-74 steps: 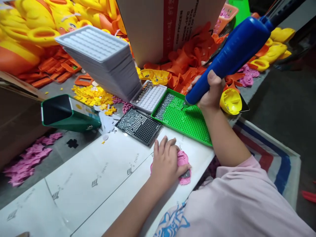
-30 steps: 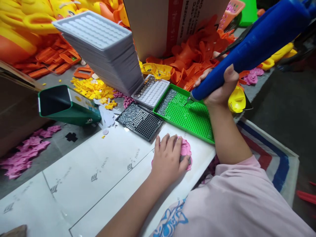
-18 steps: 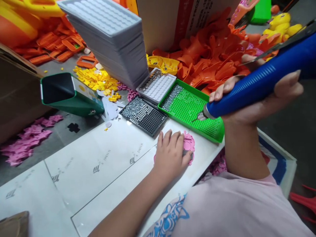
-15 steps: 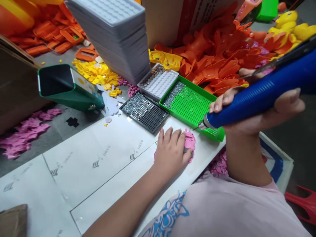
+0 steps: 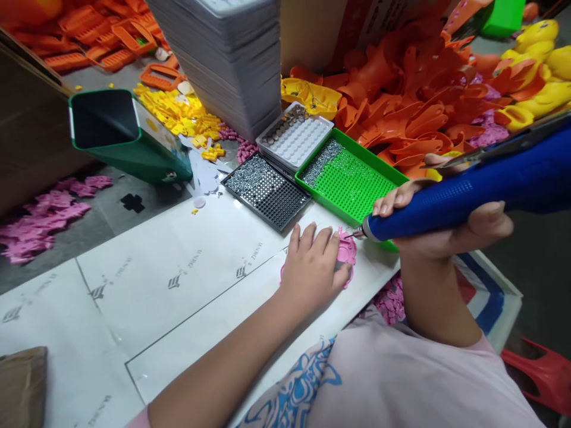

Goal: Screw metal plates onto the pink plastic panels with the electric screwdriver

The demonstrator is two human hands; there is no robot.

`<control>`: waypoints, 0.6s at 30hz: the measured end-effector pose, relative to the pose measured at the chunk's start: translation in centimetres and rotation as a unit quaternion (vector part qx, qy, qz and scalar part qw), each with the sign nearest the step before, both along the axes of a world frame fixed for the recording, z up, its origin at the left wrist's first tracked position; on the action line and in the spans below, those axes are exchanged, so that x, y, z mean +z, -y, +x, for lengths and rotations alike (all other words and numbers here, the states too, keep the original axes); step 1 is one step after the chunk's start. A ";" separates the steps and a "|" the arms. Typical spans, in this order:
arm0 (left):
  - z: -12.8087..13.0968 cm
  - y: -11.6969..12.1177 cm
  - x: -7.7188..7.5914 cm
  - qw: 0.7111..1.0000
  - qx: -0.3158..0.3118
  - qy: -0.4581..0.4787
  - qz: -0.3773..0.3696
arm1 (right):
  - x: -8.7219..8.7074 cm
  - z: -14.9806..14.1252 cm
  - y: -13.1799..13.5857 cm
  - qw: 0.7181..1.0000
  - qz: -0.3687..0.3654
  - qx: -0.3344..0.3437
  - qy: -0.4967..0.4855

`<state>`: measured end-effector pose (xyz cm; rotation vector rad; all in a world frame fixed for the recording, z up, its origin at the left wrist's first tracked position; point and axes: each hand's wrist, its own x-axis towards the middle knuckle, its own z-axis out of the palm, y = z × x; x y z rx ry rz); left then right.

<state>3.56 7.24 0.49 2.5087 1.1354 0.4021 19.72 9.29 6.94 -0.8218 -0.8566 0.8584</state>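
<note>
A pink plastic part [image 5: 346, 248] with a scalloped edge lies on the white table under my left hand [image 5: 310, 267]. The fingers and thumb of that hand hold it down against the surface and hide much of it. A dark grey patch shows on the part beside my thumb. My right hand [image 5: 450, 229] grips a blue electric screwdriver [image 5: 437, 205], with a dark lever along its top. Its thin bit points down at the upper edge of the pink part; whether it touches a screw there, I cannot tell.
Past my left hand are a black perforated tray [image 5: 283, 205] of small screws, a green tray [image 5: 357, 178] of screws and a white tray [image 5: 298, 139] of round metal pieces. Behind stand a tall tray stack [image 5: 241, 71], a green bin [image 5: 138, 139] and orange parts [image 5: 388, 101].
My right hand has brought the screwdriver left and slightly down, so its bit is now over the pink part. My left hand stays on the part. The camera view has shifted slightly.
</note>
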 end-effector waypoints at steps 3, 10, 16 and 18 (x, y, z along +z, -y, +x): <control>0.1 0.1 -0.1 1.000 0.001 -0.007 0.008 | -0.2 0.1 0.3 1.000 0.004 0.018 0.024; 0.3 0.5 -0.5 0.999 -0.011 -0.041 0.025 | -0.3 -0.2 0.8 0.985 0.013 0.114 0.127; 0.5 0.5 -0.4 0.998 -0.016 -0.064 0.007 | -0.9 -0.5 0.5 0.979 0.015 0.145 0.139; 0.4 0.5 -0.4 0.998 -0.018 -0.065 0.012 | -0.7 -0.4 0.3 0.978 0.005 0.161 0.129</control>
